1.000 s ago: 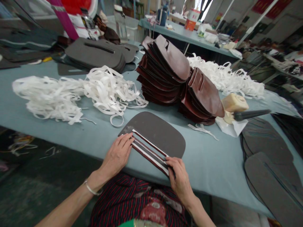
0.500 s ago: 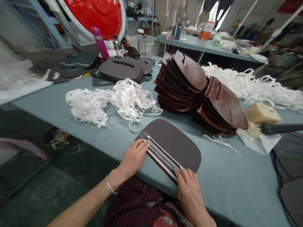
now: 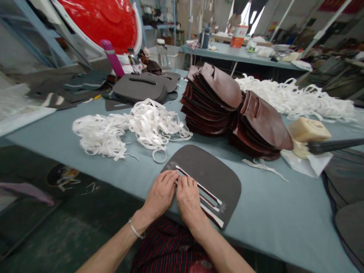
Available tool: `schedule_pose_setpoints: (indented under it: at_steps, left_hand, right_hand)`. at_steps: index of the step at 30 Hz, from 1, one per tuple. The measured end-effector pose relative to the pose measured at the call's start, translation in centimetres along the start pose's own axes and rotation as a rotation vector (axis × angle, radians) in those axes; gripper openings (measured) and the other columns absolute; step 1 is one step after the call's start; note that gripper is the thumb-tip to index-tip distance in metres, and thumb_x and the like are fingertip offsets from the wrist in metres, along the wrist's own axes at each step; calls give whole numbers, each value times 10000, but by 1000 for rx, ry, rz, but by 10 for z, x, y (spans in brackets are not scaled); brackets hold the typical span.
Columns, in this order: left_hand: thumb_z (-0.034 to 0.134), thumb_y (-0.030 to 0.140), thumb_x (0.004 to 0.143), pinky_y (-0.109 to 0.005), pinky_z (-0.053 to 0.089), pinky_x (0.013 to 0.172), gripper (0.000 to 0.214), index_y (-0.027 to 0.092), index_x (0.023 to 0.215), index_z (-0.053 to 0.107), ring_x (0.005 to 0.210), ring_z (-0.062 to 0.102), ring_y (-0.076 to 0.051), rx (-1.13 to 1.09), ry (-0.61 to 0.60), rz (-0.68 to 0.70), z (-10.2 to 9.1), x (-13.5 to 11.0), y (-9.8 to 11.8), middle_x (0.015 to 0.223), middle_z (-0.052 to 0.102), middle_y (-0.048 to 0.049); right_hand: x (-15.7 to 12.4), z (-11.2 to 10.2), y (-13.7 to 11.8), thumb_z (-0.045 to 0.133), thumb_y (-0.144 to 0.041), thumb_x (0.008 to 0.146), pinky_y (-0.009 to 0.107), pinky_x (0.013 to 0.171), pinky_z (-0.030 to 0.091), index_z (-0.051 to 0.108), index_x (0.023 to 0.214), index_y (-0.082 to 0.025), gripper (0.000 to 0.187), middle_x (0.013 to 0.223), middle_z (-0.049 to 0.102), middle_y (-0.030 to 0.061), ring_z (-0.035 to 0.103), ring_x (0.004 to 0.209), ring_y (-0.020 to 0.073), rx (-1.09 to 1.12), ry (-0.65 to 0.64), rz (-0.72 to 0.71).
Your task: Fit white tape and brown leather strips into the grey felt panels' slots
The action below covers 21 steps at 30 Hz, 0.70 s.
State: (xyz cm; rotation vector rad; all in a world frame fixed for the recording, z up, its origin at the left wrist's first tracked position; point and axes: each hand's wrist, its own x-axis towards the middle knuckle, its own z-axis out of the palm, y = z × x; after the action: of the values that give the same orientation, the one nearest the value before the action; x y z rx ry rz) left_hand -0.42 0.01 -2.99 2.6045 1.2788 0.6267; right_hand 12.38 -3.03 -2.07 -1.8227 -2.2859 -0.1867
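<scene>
A dark grey panel with rounded far corners lies flat at the table's near edge. White strips and dark red-brown edging run along its slot and its near edge. My left hand is closed on the panel's left end, fingertips at the slot's end. Right beside it, my right hand has its fingers together and bent over the band between slot and near edge. Both thumbs are mostly hidden, as is the part of the strip under the fingers.
Tangled white tape lies beyond the panel. Behind it stand stacked brown leather pieces and grey panels. On the right are a yellowish block and a dark handle. A purple bottle stands at the back left.
My right hand has slid left along the panel from its right end to beside my left hand. My left hand stays at the left end. The view has shifted slightly.
</scene>
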Motion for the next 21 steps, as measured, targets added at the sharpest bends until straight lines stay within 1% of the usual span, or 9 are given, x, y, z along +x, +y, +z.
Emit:
schedule_pose_setpoints:
  at_steps: [3, 6, 8, 10, 12, 14, 17, 19, 21]
  left_hand:
    - [407, 135, 900, -481, 375, 1075, 401, 154, 1295, 470, 1255, 424, -257, 26, 20, 18, 3, 1, 1, 1315, 529, -104]
    - [424, 140, 896, -473, 361, 1087, 407, 148, 1301, 468, 1254, 422, -256, 36, 6, 28, 5, 2, 2, 1314, 529, -104]
    - [428, 142, 895, -464, 356, 1093, 406, 147, 1299, 470, 1255, 419, -254, 41, -3, 32, 5, 2, 3, 1311, 529, -102]
    - [426, 143, 895, -464, 362, 1089, 408, 152, 1300, 470, 1252, 423, -253, 40, 8, 35, 5, 2, 3, 1305, 533, -101]
    - [420, 142, 895, -470, 369, 1083, 416, 161, 1309, 462, 1249, 427, -252, 37, 23, 41, 5, 2, 3, 1304, 534, -101]
    - [414, 136, 895, -472, 367, 1086, 422, 159, 1315, 457, 1260, 420, -250, 40, 30, 44, 5, 1, 3, 1314, 526, -105]
    - [400, 121, 895, -470, 352, 1099, 412, 156, 1298, 478, 1298, 385, -250, 51, 21, 69, 5, -1, 1, 1326, 520, -103]
    - [377, 111, 897, -472, 348, 1101, 405, 162, 1281, 494, 1293, 399, -241, 51, 10, 99, 6, 0, -1, 1312, 533, -98]
    - [354, 111, 903, -472, 348, 1099, 397, 167, 1267, 503, 1264, 436, -227, 50, -1, 124, 6, 2, -4, 1292, 547, -95]
  right_hand:
    - [-39, -6, 20, 448, -76, 866, 403, 774, 449, 611, 1082, -65, 270, 976, 572, 134, 485, 881, 260, -9, -10, 29]
    - [-91, -22, 48, 411, -65, 873, 424, 823, 433, 582, 1138, -38, 316, 1021, 567, 161, 471, 963, 281, 10, -4, 50]
    - [-119, -36, 66, 389, -82, 894, 426, 815, 428, 569, 1153, -44, 318, 1030, 564, 163, 466, 971, 277, 78, 6, 46]
    - [-136, -46, 80, 382, -107, 920, 391, 784, 430, 586, 1110, -94, 279, 1024, 563, 136, 478, 938, 243, 209, 0, 72]
    - [-142, -54, 87, 413, -153, 934, 356, 768, 429, 595, 1050, -142, 217, 1012, 559, 105, 489, 916, 210, 340, -21, 125]
    - [-142, -57, 87, 494, -244, 920, 356, 776, 428, 588, 1039, -164, 171, 1020, 553, 94, 492, 927, 211, 394, -35, 174]
    - [-136, -57, 78, 588, -353, 866, 390, 787, 423, 576, 1055, -167, 266, 1035, 554, 103, 492, 943, 239, 337, -16, 248]
    - [-130, -53, 70, 594, -353, 856, 426, 829, 411, 569, 1094, -156, 310, 1069, 560, 122, 492, 985, 264, 269, 17, 274]
    - [-123, -46, 61, 593, -360, 849, 462, 887, 385, 541, 1188, -146, 404, 1144, 563, 141, 483, 1051, 292, 207, 58, 255]
